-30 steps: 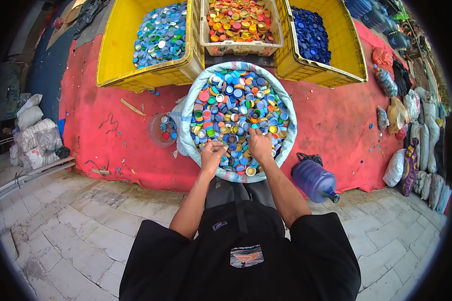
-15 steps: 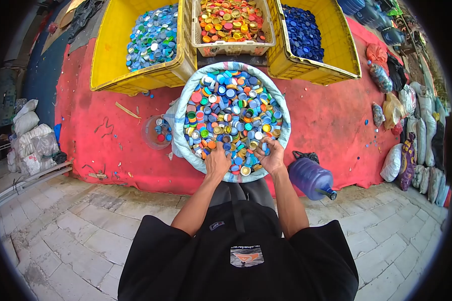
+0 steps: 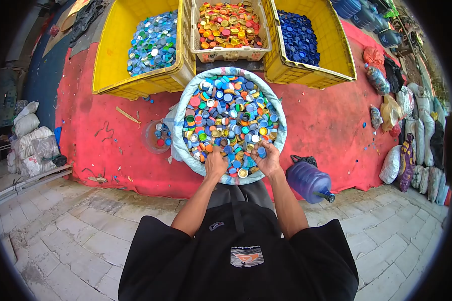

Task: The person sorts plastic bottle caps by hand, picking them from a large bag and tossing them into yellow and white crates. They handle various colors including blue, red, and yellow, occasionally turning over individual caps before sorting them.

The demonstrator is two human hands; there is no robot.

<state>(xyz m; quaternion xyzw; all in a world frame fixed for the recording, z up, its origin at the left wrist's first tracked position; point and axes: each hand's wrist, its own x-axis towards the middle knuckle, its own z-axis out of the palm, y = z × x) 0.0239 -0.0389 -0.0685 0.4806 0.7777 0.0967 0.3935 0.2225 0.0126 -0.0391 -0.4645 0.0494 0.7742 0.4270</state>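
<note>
In front of me stands a round sack [image 3: 281, 108] with a rolled pale rim, filled with mixed-colour bottle caps [image 3: 226, 108]. My left hand [image 3: 216, 164] reaches over its near edge, fingers curled down among the caps; whatever they grip is hidden. At the near right of the sack, my right hand [image 3: 269, 159] is turned partly palm-up. A blue bottle cap [image 3: 261, 151] sits between its thumb and fingers. Near my hands lie a gold-coloured cap [image 3: 243, 173] and a white cap [image 3: 255, 138].
Behind the sack are a yellow crate [image 3: 135, 86] of light-blue and white caps, a pale crate [image 3: 231, 54] of orange and yellow caps, and another yellow crate [image 3: 331, 70] of dark-blue caps. A clear tub [image 3: 153, 143] stands left; a water jug [image 3: 310, 180] lies right.
My right hand now shows a blue cap at its fingertips. My left hand has stayed near the same spot, its fingers more curled. The view has shifted slightly.
</note>
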